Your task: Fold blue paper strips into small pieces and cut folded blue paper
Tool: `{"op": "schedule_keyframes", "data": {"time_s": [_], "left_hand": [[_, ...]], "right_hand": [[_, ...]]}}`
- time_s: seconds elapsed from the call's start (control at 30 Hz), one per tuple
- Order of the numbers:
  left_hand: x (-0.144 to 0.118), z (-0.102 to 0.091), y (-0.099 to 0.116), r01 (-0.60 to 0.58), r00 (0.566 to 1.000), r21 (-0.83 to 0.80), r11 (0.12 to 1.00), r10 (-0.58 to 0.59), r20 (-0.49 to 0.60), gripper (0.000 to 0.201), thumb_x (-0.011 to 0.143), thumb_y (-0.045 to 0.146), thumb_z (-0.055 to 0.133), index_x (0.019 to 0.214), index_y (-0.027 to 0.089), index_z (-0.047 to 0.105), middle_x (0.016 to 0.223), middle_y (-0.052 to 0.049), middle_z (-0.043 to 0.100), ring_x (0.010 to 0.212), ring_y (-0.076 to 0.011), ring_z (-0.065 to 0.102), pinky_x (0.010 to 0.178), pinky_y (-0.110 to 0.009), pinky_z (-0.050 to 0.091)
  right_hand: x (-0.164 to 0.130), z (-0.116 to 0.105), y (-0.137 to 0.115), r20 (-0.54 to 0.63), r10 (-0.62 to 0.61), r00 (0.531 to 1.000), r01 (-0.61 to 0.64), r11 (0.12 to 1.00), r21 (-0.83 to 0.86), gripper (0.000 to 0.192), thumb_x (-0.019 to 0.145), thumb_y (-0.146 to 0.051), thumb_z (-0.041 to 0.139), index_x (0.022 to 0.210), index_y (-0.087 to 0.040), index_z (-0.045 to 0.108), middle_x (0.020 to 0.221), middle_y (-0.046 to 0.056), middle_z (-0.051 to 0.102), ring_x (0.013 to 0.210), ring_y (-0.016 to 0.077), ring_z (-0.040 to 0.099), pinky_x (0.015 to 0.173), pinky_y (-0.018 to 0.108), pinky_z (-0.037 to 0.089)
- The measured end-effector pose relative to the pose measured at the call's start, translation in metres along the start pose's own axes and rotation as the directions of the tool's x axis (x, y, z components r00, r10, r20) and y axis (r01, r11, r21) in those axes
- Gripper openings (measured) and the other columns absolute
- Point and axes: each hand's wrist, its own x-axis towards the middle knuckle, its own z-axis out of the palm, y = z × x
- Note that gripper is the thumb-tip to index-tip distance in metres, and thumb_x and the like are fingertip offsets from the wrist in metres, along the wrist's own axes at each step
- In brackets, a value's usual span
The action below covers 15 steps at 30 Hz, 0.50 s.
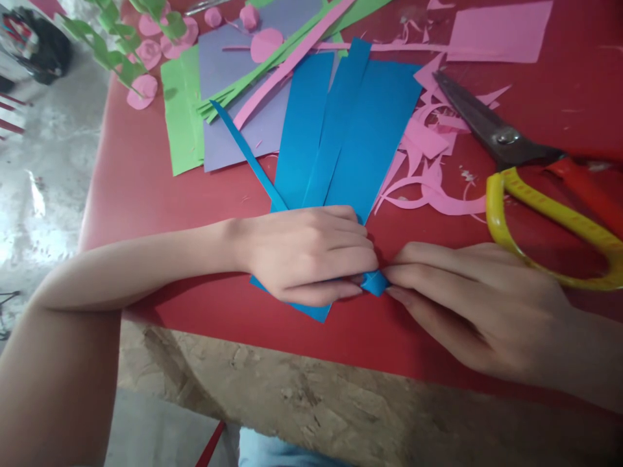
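Several blue paper strips [341,136] fan out across the red table [131,188]. My left hand [306,256] lies on their near ends and pinches a small folded blue piece [376,283]. My right hand [467,301] meets it from the right, its fingertips gripping the same folded piece. Both hands rest close to the table's front edge.
Scissors [516,155] with yellow and red handles lie at the right, above my right hand. Pink paper scraps [428,175] lie beside them. Green [182,110] and purple sheets [243,130], pink paper roses [146,55] and a pink sheet [501,29] lie farther back.
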Motion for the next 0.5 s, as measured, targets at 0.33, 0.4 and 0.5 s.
{"op": "schedule_keyframes", "data": {"time_s": [0.33, 0.4, 0.5], "left_hand": [[0.000, 0.004, 0.001, 0.032, 0.999, 0.126, 0.992, -0.029, -0.022, 0.035, 0.096, 0.030, 0.023, 0.083, 0.015, 0.052, 0.065, -0.005, 0.055, 0.071, -0.0165, 0.054, 0.075, -0.028, 0.044], [0.000, 0.004, 0.001, 0.040, 0.999, 0.130, 0.991, -0.040, -0.005, 0.037, 0.096, 0.030, 0.020, 0.084, 0.015, 0.051, 0.067, -0.005, 0.055, 0.071, -0.0167, 0.054, 0.076, -0.029, 0.044], [0.000, 0.004, 0.000, 0.048, 0.999, 0.110, 0.993, -0.047, -0.010, 0.037, 0.096, 0.029, 0.019, 0.084, 0.013, 0.050, 0.068, -0.006, 0.055, 0.071, -0.0172, 0.052, 0.075, -0.029, 0.044]], "right_hand": [[0.007, -0.002, -0.010, -0.018, 0.038, 0.999, -0.040, 0.992, -0.116, 0.022, 0.088, -0.012, 0.044, 0.068, -0.018, 0.053, 0.059, 0.000, 0.056, 0.048, 0.0126, 0.050, 0.041, 0.031, 0.032], [0.008, -0.001, -0.012, -0.031, 0.045, 0.998, -0.049, 0.990, -0.133, 0.025, 0.088, -0.012, 0.044, 0.064, -0.018, 0.051, 0.058, 0.000, 0.054, 0.048, 0.0124, 0.050, 0.042, 0.031, 0.033], [0.010, -0.001, -0.013, -0.049, 0.050, 0.998, -0.057, 0.989, -0.139, 0.031, 0.088, -0.012, 0.044, 0.059, -0.019, 0.050, 0.055, -0.001, 0.052, 0.046, 0.0107, 0.049, 0.043, 0.029, 0.035]]}}
